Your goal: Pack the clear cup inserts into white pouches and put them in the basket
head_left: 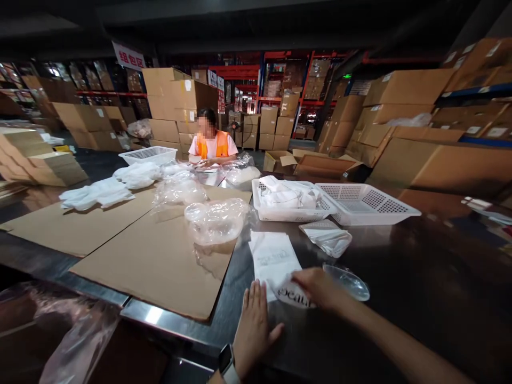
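In the head view, a flat white printed bag (276,258) lies on the dark metal table in front of me. My right hand (316,288) pinches its near edge and lifts it, so black lettering shows on the curled part. My left hand (256,317) is held flat with fingers outstretched, its fingertips at the bag's near left corner. Just beyond my right hand lies a clear plastic oval piece (352,285), partly hidden by that hand. Farther back rests a bundle of folded white sheets (327,238).
A white basket (280,214) of white bags stands beside another white basket (370,217). Clear plastic bags (218,218) lie on cardboard sheets (160,266) at left, near white bundles (96,193). Across the table sits a person in an orange vest (212,144).
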The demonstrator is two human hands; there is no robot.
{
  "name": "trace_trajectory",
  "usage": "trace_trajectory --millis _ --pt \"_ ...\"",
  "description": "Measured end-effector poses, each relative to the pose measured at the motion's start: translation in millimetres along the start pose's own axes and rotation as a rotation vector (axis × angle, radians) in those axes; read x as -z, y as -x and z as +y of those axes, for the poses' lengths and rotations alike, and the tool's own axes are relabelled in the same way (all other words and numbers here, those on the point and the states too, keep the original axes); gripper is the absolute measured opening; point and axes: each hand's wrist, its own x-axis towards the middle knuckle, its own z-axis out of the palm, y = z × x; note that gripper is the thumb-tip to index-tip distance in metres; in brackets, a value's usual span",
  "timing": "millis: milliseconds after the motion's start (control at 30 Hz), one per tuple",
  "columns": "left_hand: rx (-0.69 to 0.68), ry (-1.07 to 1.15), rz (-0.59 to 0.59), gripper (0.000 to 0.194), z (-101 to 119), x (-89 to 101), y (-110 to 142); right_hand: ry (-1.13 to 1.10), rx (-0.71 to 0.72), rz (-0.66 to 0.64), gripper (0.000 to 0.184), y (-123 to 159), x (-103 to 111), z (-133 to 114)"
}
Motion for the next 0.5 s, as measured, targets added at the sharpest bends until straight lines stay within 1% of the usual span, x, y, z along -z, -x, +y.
trace_trajectory --millis 33,67,133,200,267,300,333,367,400,433,467,500 --pt "-0.009 0.018 -0.021 0.079 1 2.8 -1 0.044 -0.039 0.010 0.018 -15 21 11" --pt "-0.019 0.033 -0.045 0.074 2 5.6 -3 0.099 -0.075 0.053 0.024 -31 42 23" --pt "-0.018 0.054 -0.090 0.065 4 10.9 -6 0.196 -0.176 0.194 0.042 -69 83 47" --pt "0.007 0.068 -0.104 0.064 6 14.7 -7 0.238 -0.241 0.336 0.034 -106 120 64" --pt "0.024 0.081 -0.097 0.066 7 15.8 -7 0.253 -0.264 0.554 0.034 -132 144 70" --pt "0.031 0.085 -0.089 0.067 7 14.9 -7 0.255 -0.260 0.628 0.037 -140 150 67" --pt "0.035 0.082 -0.079 0.068 6 12.8 -6 0.257 -0.241 0.658 0.036 -142 149 61" --pt "0.033 0.072 -0.069 0.068 5 9.4 -6 0.265 -0.210 0.634 0.034 -139 142 53" --pt "0.021 0.053 -0.058 0.067 2 4.6 -5 0.281 -0.175 0.567 0.031 -130 130 45" --pt "-0.001 0.029 -0.043 0.066 -1 -1.8 -5 0.306 -0.132 0.475 0.029 -117 111 37" --pt "-0.027 0.000 -0.019 0.065 -5 -9.6 -6 0.332 -0.111 0.399 0.028 -99 88 32" --pt "-0.070 -0.031 0.015 0.065 -9 -18.6 -6 0.354 -0.126 0.358 0.026 -77 61 31"
